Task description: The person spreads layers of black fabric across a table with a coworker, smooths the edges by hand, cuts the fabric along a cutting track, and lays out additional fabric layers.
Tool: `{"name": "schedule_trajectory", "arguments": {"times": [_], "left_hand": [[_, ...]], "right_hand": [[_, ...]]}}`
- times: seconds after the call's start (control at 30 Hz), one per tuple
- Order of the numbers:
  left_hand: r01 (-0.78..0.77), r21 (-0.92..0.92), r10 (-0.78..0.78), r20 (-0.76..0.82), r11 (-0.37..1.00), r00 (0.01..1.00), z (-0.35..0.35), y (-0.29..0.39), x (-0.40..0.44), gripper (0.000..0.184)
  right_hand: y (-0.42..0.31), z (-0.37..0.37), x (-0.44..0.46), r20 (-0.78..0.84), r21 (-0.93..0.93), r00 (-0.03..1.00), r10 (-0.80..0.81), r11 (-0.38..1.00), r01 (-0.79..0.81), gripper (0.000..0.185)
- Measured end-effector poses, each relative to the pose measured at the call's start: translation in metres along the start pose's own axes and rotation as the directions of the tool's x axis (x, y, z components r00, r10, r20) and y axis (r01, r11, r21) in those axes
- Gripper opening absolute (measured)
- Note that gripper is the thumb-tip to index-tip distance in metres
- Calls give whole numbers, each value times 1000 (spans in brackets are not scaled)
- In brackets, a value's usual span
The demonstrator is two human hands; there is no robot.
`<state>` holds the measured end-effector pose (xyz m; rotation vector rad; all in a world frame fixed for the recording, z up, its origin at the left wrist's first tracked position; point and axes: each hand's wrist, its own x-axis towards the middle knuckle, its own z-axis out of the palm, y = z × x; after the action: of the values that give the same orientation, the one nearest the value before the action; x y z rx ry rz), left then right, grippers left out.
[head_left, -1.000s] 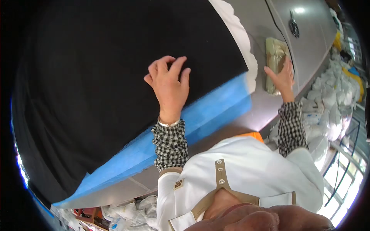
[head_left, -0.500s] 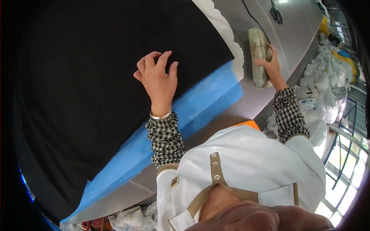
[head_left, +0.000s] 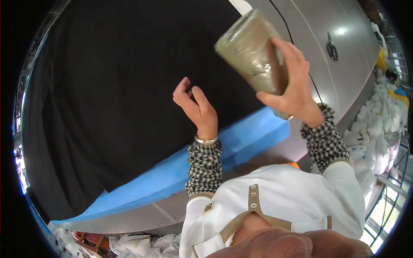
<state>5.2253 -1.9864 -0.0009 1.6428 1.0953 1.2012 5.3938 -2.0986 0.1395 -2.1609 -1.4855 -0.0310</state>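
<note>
My right hand [head_left: 294,84] grips a block wrapped in shiny clear-greenish film [head_left: 251,49], raised and tilted over the right edge of the black cloth [head_left: 116,81]. Thumb and fingers clasp its right side. My left hand [head_left: 195,103] is above the black cloth, fingers loosely curled and apart from the thumb, with nothing in it. Blue sheet material [head_left: 254,131] shows beneath the cloth along its near edge. A bit of white sheet [head_left: 241,6] sticks out past the cloth at the top.
On the grey table [head_left: 352,73] at the right lie a dark cable [head_left: 289,31] and a black-handled tool [head_left: 331,48]. White bags [head_left: 374,133] are piled beyond the table's right edge; more bags [head_left: 142,246] and a reddish-brown crate [head_left: 92,241] are below.
My right hand has closed on the wrapped block, lifted it off the table and brought it left over the cloth's edge. My left hand has turned, its fingers more curled.
</note>
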Motion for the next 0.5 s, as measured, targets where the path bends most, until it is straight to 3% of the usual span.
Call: {"name": "schedule_trajectory", "arguments": {"times": [0.13, 0.17, 0.33, 0.4, 0.5], "left_hand": [[-23, -54, 19, -69, 998, 997, -1, 4, 4, 31], [-7, -62, 3, -78, 998, 997, -2, 3, 4, 32], [-73, 51, 72, 19, 996, 997, -7, 1, 5, 33], [-128, 123, 126, 23, 984, 992, -8, 6, 6, 31], [-86, 97, 83, 29, 992, 996, -8, 5, 4, 33]], "right_hand": [[-11, 50, 16, 73, -118, 992, -99, 987, 107, 103], [-5, 70, 11, 145, -186, 986, -85, 976, 111, 104], [-8, 83, 5, 218, -160, 976, -9, 986, 45, 103], [-10, 83, 3, 184, -156, 982, -31, 986, 61, 100], [-13, 81, 1, 146, -152, 988, -57, 985, 79, 95]]}}
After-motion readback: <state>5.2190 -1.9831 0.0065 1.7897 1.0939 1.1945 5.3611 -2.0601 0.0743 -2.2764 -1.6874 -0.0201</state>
